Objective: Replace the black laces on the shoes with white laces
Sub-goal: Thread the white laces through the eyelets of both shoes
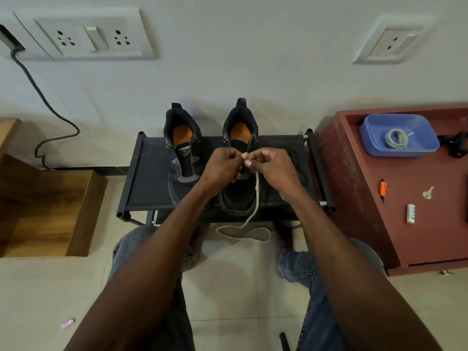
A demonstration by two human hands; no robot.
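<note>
Two black shoes with orange insoles stand on a black rack (pixel 147 178), heels toward the wall. The left shoe (pixel 183 145) shows no lace. My left hand (pixel 222 165) and my right hand (pixel 272 165) meet over the tongue of the right shoe (pixel 239 196), fingers curled. Both pinch the upper end of a white lace (pixel 256 196), which hangs down past the toe and loops on the floor. A black lace (pixel 298 158) lies on the rack behind my right hand. A second white lace (pixel 397 139) is coiled in a blue tray (pixel 425 145).
A dark red cabinet (pixel 359 198) at the right carries the blue tray, an orange pen (pixel 383 188), a key (pixel 428 193) and a small white tube (pixel 410 213). A wooden box (pixel 50 211) stands at the left. A grey cable (pixel 45 102) hangs from a wall socket. My knees are below the rack.
</note>
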